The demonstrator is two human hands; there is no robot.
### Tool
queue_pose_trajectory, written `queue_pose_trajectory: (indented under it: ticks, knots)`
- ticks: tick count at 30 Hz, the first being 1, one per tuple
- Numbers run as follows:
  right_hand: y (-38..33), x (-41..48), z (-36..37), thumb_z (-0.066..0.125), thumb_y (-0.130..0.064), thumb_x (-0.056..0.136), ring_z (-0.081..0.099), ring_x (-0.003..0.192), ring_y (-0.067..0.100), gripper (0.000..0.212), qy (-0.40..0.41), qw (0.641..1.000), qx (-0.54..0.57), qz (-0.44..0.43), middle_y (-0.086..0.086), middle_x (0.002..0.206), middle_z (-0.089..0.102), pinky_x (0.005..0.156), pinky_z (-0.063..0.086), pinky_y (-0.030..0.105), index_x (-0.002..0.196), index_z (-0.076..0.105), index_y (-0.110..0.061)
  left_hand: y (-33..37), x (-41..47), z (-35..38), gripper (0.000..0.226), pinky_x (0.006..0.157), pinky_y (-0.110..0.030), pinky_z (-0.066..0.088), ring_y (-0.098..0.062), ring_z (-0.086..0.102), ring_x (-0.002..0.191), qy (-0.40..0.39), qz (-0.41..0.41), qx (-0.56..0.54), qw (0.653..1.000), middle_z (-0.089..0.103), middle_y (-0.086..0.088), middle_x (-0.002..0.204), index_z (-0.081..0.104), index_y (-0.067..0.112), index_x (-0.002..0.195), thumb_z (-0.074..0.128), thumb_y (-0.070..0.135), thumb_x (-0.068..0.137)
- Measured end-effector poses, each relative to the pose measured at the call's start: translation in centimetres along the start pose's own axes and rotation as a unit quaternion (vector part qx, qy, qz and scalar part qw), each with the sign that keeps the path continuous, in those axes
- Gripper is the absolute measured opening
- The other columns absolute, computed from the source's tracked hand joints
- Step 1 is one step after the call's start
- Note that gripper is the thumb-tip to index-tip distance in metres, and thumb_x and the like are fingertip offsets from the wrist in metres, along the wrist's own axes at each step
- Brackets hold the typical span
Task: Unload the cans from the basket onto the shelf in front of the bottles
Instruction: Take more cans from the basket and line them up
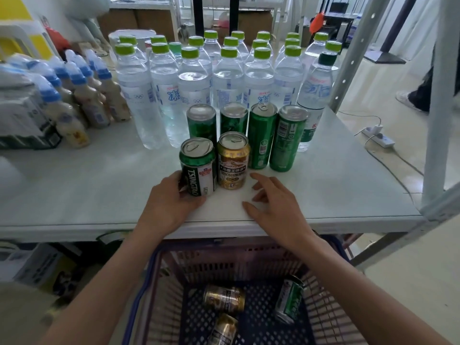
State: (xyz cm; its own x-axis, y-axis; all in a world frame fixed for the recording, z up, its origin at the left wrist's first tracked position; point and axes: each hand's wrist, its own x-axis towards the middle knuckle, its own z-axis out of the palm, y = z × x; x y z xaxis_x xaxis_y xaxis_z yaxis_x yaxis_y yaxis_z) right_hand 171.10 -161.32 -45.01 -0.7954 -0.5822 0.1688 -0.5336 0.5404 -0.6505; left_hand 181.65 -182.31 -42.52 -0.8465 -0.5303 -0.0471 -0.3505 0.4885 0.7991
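Note:
On the white shelf (99, 195), several cans stand upright in front of clear water bottles (194, 80) with green caps. My left hand (171, 200) grips a green and white can (198, 168) standing on the shelf. Touching its right side stands a gold can (233, 161). My right hand (271, 202) hovers just right of the gold can, fingers apart, holding nothing. Behind are two short green cans (201, 122) and two tall green cans (287, 140). Below the shelf edge, the purple basket (174, 275) holds two gold cans (224, 298) and a green can (290, 302), all lying down.
Small milky bottles (82, 95) with blue caps and a wrapped pack fill the shelf's left side. A grey shelf upright (435, 120) stands at the right edge. A power strip (378, 138) and cables lie on the floor beyond.

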Motion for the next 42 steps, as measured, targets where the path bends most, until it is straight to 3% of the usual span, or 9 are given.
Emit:
queue_pose_trajectory:
  ticks: [9, 16, 21, 25, 28, 32, 35, 39, 42]
  knots:
    - [-0.8, 0.0, -0.1, 0.062, -0.025, 0.096, 0.051, 0.091, 0.004, 0.077, -0.023, 0.999, -0.023, -0.02, -0.014, 0.12, 0.048, 0.084, 0.036, 0.015, 0.162, 0.024, -0.031, 0.6, 0.6, 0.5, 0.06, 0.087, -0.018, 0.043, -0.015, 0.066, 0.114, 0.018, 0.018, 0.021, 0.999, 0.069, -0.001, 0.13, 0.06, 0.016, 0.133, 0.083, 0.023, 0.079]
    - [-0.3, -2.0, -0.9, 0.066, -0.013, 0.092, 0.06, 0.086, 0.002, 0.025, 0.025, 0.999, 0.04, -0.026, -0.013, 0.101, 0.067, 0.07, 0.042, 0.004, 0.113, 0.067, -0.027, 1.2, -1.1, -0.4, 0.045, 0.069, -0.024, 0.043, -0.019, 0.061, 0.093, 0.005, -0.032, 0.137, 0.99, 0.062, -0.002, 0.103, 0.058, 0.015, 0.111, 0.081, 0.036, 0.079]
    - [-0.5, -4.2, -2.5, 0.067, -0.01, 0.09, 0.065, 0.062, 0.012, 0.016, -0.044, 0.995, 0.072, -0.06, -0.006, 0.067, 0.071, 0.058, 0.05, 0.017, 0.091, 0.07, -0.026, 1.7, -3.7, -0.1, 0.023, 0.056, -0.022, 0.052, -0.012, 0.066, 0.056, -0.259, 0.041, 0.108, 0.959, 0.072, -0.001, 0.068, 0.068, 0.018, 0.076, 0.075, 0.037, 0.087]
    - [-0.5, -5.8, -2.3, 0.07, -0.011, 0.082, 0.061, 0.058, 0.008, 0.01, -0.18, 0.979, 0.032, -0.093, -0.009, 0.063, 0.066, 0.056, 0.048, 0.017, 0.084, 0.071, -0.021, 0.0, -4.8, 2.7, 0.02, 0.069, -0.027, 0.058, -0.022, 0.076, 0.074, -0.46, -0.009, 0.185, 0.868, 0.076, -0.004, 0.077, 0.071, 0.004, 0.089, 0.057, 0.015, 0.099]
    - [0.7, -7.0, 0.8, 0.065, -0.016, 0.082, 0.066, 0.067, 0.007, 0.01, -0.367, 0.92, -0.097, -0.098, -0.006, 0.075, 0.073, 0.065, 0.053, 0.021, 0.086, 0.075, -0.018, -2.6, -5.2, 6.0, 0.02, 0.063, -0.026, 0.054, -0.03, 0.075, 0.088, -0.506, -0.027, 0.288, 0.812, 0.075, -0.01, 0.087, 0.068, 0.007, 0.089, 0.05, 0.007, 0.097]
    - [5.4, -8.8, 6.3, 0.063, -0.015, 0.089, 0.064, 0.075, 0.021, 0.014, -0.588, 0.774, -0.234, -0.018, 0.007, 0.084, 0.073, 0.075, 0.058, 0.037, 0.09, 0.073, -0.006, -6.8, -6.9, 10.8, 0.019, 0.059, -0.027, 0.054, -0.017, 0.063, 0.063, -0.504, -0.03, 0.318, 0.803, 0.07, -0.011, 0.082, 0.064, 0.008, 0.084, 0.051, 0.011, 0.097]
    - [7.8, -11.3, 9.5, 0.069, -0.021, 0.092, 0.052, 0.078, 0.021, 0.02, -0.614, 0.726, -0.309, -0.02, 0.007, 0.09, 0.058, 0.077, 0.05, 0.034, 0.086, 0.062, -0.004, -11.0, -8.7, 13.3, 0.012, 0.068, -0.034, 0.056, -0.021, 0.065, 0.078, -0.518, -0.018, 0.372, 0.77, 0.067, -0.005, 0.092, 0.065, 0.011, 0.101, 0.065, 0.021, 0.093]
    - [9.1, -15.7, 13.8, 0.072, -0.036, 0.094, 0.058, 0.109, 0.027, 0.053, -0.666, 0.626, -0.394, -0.099, 0.011, 0.127, 0.06, 0.091, 0.054, 0.041, 0.137, 0.058, -0.007, -14.3, -10.7, 15.1, 0.044, 0.087, -0.035, 0.053, -0.017, 0.059, 0.095, -0.559, -0.01, 0.418, 0.716, 0.062, 0.002, 0.109, 0.057, 0.015, 0.131, 0.072, 0.024, 0.091]
    - [9.7, -17.4, 16.0, 0.075, -0.041, 0.09, 0.061, 0.114, 0.031, 0.06, -0.632, 0.644, -0.404, -0.15, 0.012, 0.132, 0.06, 0.088, 0.057, 0.044, 0.139, 0.057, -0.01, -14.5, -11.0, 15.7, 0.039, 0.095, -0.036, 0.053, -0.023, 0.066, 0.105, -0.538, -0.006, 0.42, 0.731, 0.068, -0.005, 0.125, 0.059, 0.015, 0.132, 0.063, 0.03, 0.096]
